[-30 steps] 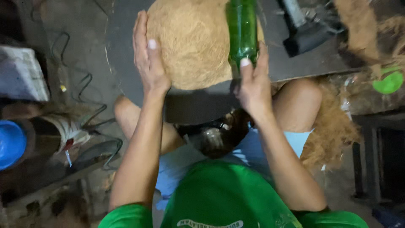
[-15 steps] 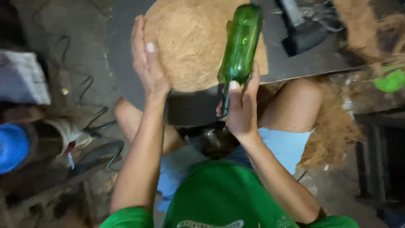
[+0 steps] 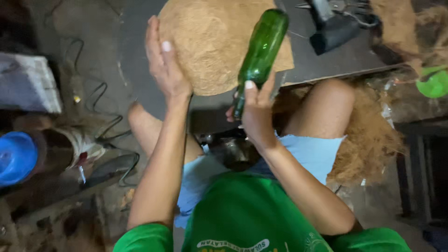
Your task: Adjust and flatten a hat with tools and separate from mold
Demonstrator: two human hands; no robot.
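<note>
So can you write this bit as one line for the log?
left hand: steadies round fibre mat | right hand: holds green bottle, tilted over mat | surface: dark board

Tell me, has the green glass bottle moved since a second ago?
Yes. The green glass bottle has tilted from upright to lean rightward across the round brown fibre mat.

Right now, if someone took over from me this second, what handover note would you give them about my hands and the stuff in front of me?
Left hand: open, palm against the left edge of the round fibre mat on the dark board.
Right hand: gripping the neck of the green glass bottle, whose body lies tilted over the mat's right side.
Done: the mat looks formed into a flat disc.
Left: probably more pressing with the bottle; loose fibre sits by the right knee.
</note>
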